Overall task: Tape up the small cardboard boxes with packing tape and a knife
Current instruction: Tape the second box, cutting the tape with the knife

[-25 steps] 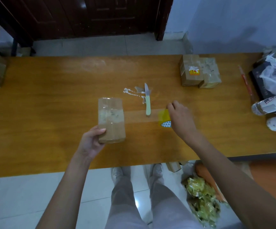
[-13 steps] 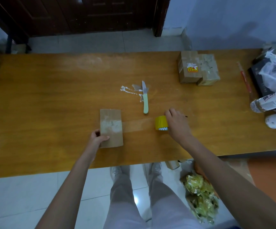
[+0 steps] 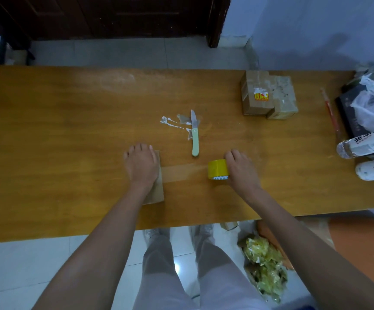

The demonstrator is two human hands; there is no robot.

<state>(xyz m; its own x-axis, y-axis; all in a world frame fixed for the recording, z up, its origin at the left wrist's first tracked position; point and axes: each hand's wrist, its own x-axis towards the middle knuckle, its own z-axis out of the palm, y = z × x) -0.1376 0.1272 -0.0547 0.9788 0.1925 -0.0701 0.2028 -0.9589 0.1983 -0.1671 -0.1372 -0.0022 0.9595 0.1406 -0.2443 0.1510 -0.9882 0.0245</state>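
Note:
A small flat cardboard box [image 3: 156, 191] lies on the wooden table [image 3: 69, 130] near its front edge. My left hand [image 3: 141, 166] presses flat on top of it and hides most of it. A strip of clear tape [image 3: 183, 172] runs from the box to the right to a yellow tape roll [image 3: 217, 169]. My right hand [image 3: 240, 170] grips that roll, which stands on the table. A knife [image 3: 194, 136] with a pale green handle lies just beyond the tape strip, blade pointing away from me.
Two taped cardboard boxes [image 3: 268, 96] stand at the back right. Tape scraps [image 3: 174, 121] lie left of the knife blade. Bottles [image 3: 365, 146], plastic bags and a red stick [image 3: 330, 110] crowd the right end. A bag of scraps [image 3: 264, 262] sits on the floor by my feet.
The box went from tilted up in my left hand to lying flat, and my left hand moved on top of it. The tape roll came down onto the table.

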